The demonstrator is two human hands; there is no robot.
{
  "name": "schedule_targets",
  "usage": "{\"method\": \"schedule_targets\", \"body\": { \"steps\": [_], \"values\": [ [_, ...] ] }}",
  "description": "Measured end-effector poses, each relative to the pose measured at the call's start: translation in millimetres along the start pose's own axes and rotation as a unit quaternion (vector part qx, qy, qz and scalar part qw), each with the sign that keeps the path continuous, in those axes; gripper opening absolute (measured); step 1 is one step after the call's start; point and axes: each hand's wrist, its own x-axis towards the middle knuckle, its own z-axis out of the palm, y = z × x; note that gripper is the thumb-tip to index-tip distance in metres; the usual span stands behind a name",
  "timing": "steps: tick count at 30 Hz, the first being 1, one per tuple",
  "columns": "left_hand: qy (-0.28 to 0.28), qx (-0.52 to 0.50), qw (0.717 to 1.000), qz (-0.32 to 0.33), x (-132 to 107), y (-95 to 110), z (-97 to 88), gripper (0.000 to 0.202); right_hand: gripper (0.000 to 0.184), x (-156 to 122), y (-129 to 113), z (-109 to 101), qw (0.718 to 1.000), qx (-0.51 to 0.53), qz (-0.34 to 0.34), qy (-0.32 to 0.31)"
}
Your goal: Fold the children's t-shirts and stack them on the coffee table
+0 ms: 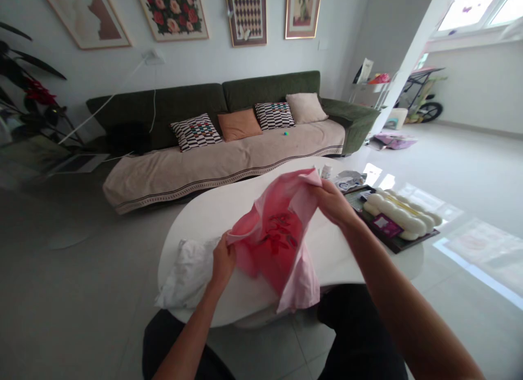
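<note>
A pink garment (304,285) is stretched between my hands over the front of the white oval table (183,216). It gapes toward me, and a darker red pattern shows in its shaded inner side. My left hand (223,262) is closed on its left edge. Higher up, my right hand (332,202) pinches the top right edge, with some fingertips hidden by the fabric. The garment's lower right part hangs past the table's front edge. Beside my left hand lies a crumpled white cloth (188,274) on the table; its exact kind cannot be made out.
A dark tray (396,246) with a puffy cream object (402,214) and a purple card (386,226) sits at the right. Behind it are a silvery packet (349,179) and a small white bottle (326,172). A green sofa (269,86) with several cushions stands beyond the table.
</note>
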Motion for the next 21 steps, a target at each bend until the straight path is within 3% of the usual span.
{"method": "schedule_targets", "body": {
  "steps": [3, 6, 8, 9, 12, 16, 19, 21],
  "values": [
    [0.046, 0.034, 0.998, 0.0, 25.6, -5.7, -45.8, 0.022, 0.024, -9.3, -22.2, -38.5, 0.999, -0.04, -0.004, 0.028],
    [0.078, 0.039, 0.996, 0.0, 40.4, 0.3, -89.7, 0.025, 0.022, -28.8, -41.1, -77.8, 0.987, -0.122, -0.018, 0.101],
    [0.042, 0.017, 0.999, 0.001, 38.0, 7.3, -100.4, 0.028, 0.02, -43.8, -50.1, -93.5, 0.981, -0.158, -0.011, 0.113],
    [-0.001, -0.002, 1.0, 0.002, 33.8, 10.9, -97.2, 0.032, 0.019, -50.0, -53.4, -96.0, 0.982, -0.166, -0.004, 0.096],
    [-0.169, -0.066, 0.983, 0.006, 15.6, 19.3, -53.3, 0.056, 0.017, -58.3, -59.2, -82.4, 0.986, -0.165, 0.014, -0.001],
    [-0.329, -0.101, 0.939, 0.012, -4.4, 24.5, 41.6, 0.082, 0.018, -54.9, -61.4, -50.8, 0.99, -0.12, 0.021, -0.064],
    [-0.395, -0.127, 0.91, 0.001, -12.3, 27.7, 89.9, 0.061, 0.022, -59.7, -63.0, -50.6, 0.994, -0.095, 0.035, -0.052],
    [-0.425, -0.134, 0.895, -0.005, -16.3, 29.2, 99.5, 0.036, 0.026, -68.5, -65.1, -63.2, 0.994, -0.095, 0.044, -0.036]
  ]
}}
